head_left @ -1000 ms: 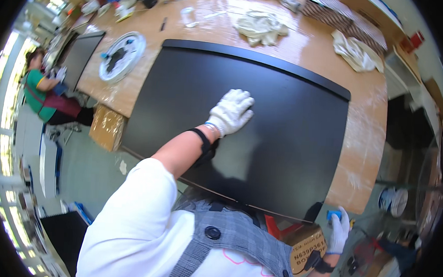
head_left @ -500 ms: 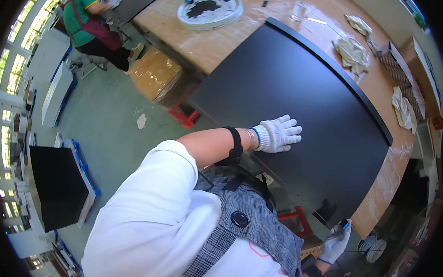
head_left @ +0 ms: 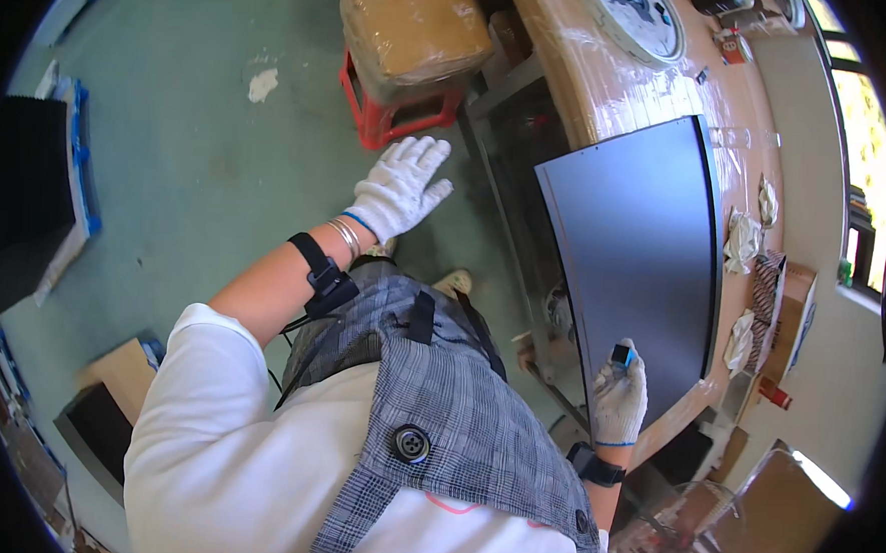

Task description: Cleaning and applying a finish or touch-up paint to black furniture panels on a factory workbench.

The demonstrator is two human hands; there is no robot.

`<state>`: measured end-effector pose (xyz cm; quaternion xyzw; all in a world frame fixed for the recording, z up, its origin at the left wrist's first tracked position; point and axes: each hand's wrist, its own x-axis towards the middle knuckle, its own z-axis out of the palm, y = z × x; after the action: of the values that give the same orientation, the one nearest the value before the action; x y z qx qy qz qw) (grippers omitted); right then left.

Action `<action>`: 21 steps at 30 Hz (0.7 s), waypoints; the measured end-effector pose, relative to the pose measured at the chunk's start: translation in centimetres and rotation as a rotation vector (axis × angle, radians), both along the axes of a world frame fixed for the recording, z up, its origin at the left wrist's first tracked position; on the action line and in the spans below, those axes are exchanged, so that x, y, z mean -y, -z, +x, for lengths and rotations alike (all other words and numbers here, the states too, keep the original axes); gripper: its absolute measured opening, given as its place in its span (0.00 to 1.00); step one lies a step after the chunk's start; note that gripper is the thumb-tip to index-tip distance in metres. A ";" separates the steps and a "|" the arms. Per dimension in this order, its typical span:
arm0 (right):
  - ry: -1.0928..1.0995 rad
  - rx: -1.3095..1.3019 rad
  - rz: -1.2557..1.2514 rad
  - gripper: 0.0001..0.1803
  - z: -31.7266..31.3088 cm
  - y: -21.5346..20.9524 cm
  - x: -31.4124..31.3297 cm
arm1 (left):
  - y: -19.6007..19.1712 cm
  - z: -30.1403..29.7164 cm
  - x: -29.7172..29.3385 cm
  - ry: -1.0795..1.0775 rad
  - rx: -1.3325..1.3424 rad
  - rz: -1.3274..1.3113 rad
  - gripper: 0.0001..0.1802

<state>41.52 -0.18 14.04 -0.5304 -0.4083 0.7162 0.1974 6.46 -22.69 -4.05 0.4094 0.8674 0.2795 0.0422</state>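
Note:
My left hand [head_left: 399,189], in a white knit glove with a blue cuff edge, is held out over the floor. Its fingers are stretched and nothing is in it. A large flat dark panel [head_left: 640,237] with a raised black strip along its far edge lies on the table. Near the panel's right end, my right hand [head_left: 619,401], gloved the same way, is closed on a small black-and-blue block [head_left: 622,355]. This hand is over the panel's near edge; whether it touches the panel I cannot tell.
A brown box [head_left: 416,25] wrapped in clear film sits on a red stool [head_left: 371,118] ahead of my left hand. On the film-covered table [head_left: 613,100] are a round white lid [head_left: 665,48] and crumpled pale cloths [head_left: 742,242]. A dark stack [head_left: 22,184] stands at the left.
My view has turned. My left hand has come off the panel and out over the floor to the left. The right hand still holds the small block, now over the panel's near edge.

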 end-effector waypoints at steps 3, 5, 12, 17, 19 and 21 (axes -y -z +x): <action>-0.106 0.021 -0.017 0.21 -4.0 -0.7 0.0 | 1.5 0.0 2.9 -0.083 0.112 -0.026 0.33; -0.103 0.041 -0.052 0.20 -6.4 -1.0 -0.3 | 1.1 0.2 3.7 -0.146 0.193 -0.011 0.34; -0.237 -0.118 -0.196 0.28 -11.5 -0.9 0.5 | -3.0 -0.6 1.5 0.004 0.285 0.149 0.26; -0.171 -0.132 -0.214 0.32 -10.8 -1.2 0.2 | -9.0 0.1 -3.6 0.308 0.263 0.278 0.23; -0.131 -0.196 -0.234 0.31 -9.9 -1.1 -0.7 | -10.6 0.9 -6.2 0.428 0.280 0.299 0.23; -0.091 -0.254 -0.258 0.30 -8.6 -0.9 -1.8 | -11.7 1.7 -8.5 0.512 0.269 0.286 0.22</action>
<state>32.95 1.57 14.91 -0.4374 -0.3083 0.8322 0.1449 8.14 -14.19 7.62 0.5754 0.6749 0.4306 0.1675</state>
